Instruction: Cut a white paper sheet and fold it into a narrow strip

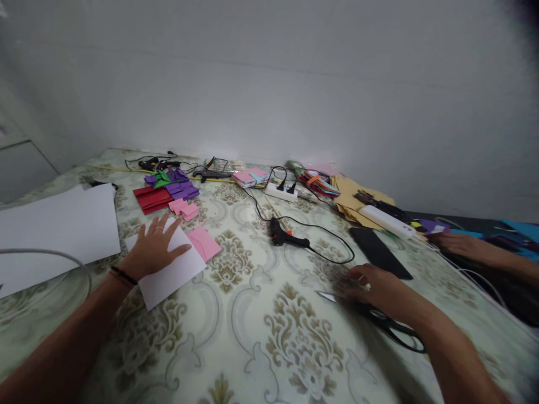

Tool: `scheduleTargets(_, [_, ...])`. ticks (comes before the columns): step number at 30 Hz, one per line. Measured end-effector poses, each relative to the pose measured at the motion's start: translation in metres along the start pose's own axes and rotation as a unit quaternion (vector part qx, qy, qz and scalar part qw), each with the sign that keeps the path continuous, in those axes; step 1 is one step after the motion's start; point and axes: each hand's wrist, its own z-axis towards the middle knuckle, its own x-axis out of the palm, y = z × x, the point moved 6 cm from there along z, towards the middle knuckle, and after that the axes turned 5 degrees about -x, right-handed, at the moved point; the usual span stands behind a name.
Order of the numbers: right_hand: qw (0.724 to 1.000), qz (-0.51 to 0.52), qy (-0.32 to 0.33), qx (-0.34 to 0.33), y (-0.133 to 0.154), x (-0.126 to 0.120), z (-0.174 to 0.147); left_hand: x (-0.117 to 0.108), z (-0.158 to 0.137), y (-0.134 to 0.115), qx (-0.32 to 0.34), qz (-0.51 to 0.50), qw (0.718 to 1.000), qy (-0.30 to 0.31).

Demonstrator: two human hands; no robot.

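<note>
My left hand (155,247) lies with fingers spread on a white sheet of paper (172,280), pressing it to the patterned tablecloth. A pink envelope-like folded paper (205,243) lies beside that sheet's right edge. On the right, my right hand (377,287) is over a pair of black-handled scissors (404,334), whose blade points left. Its fingers are bent and blurred, and whether they grip the scissors is unclear. A black glue gun (288,234) rests on the cloth between my hands, its cord looping right.
A large white sheet (59,230) lies at left. Folded red (152,198), purple (183,188) and pink papers (184,209) lie beyond my left hand. A power strip (281,193), a black flat object (379,252) and brown envelopes (357,193) lie farther back. Another person's hand (458,246) is at right.
</note>
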Motion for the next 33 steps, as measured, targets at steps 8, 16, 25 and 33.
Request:
scheduleTargets(8, [0.999, 0.024, 0.024, -0.04, 0.01, 0.0, 0.001, 0.012, 0.0, 0.004, -0.032, -0.001, 0.999, 0.022])
scheduleTargets(16, [0.994, 0.02, 0.031, -0.099, 0.029, 0.001, -0.007, 0.009, 0.02, 0.037, -0.051, -0.022, 0.998, -0.015])
scheduleTargets(25, [0.964, 0.141, -0.055, -0.22, 0.131, -0.025, -0.027, 0.012, 0.032, 0.042, -0.003, -0.088, 0.996, -0.03])
scheduleTargets(33, [0.906, 0.326, 0.004, -0.268, 0.176, 0.005, 0.006, -0.003, 0.031, 0.047, -0.007, -0.168, 0.984, -0.052])
